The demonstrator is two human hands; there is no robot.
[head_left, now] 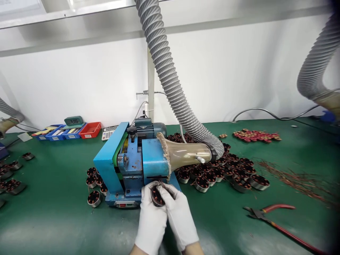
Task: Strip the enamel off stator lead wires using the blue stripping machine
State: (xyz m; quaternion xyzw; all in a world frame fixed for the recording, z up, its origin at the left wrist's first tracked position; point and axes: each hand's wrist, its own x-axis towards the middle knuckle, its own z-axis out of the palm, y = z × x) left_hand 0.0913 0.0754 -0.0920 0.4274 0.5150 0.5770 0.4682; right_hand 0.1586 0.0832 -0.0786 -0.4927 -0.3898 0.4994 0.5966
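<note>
Both hands wear white gloves and meet at the front of a blue bench machine (154, 161). My left hand (151, 209) is closed around a round motor stator (157, 197) with a dark rim and copper windings, its face turned towards me. My right hand (175, 205) is closed on the stator's right side, thumb against its edge. Thin wire ends (160, 182) stick up from the stator by the fingertips, close below a dark slot in the machine's housing. Whether the wires enter the slot cannot be seen clearly.
Several stators (202, 184) crowd the green table right of the machine; a few (94, 198) stand left. Red-handled cutting pliers (265, 214) and loose copper wires (294, 179) lie right. A grey hose (172, 71) hangs down to the machine. Red and blue bins (90, 130) stand behind.
</note>
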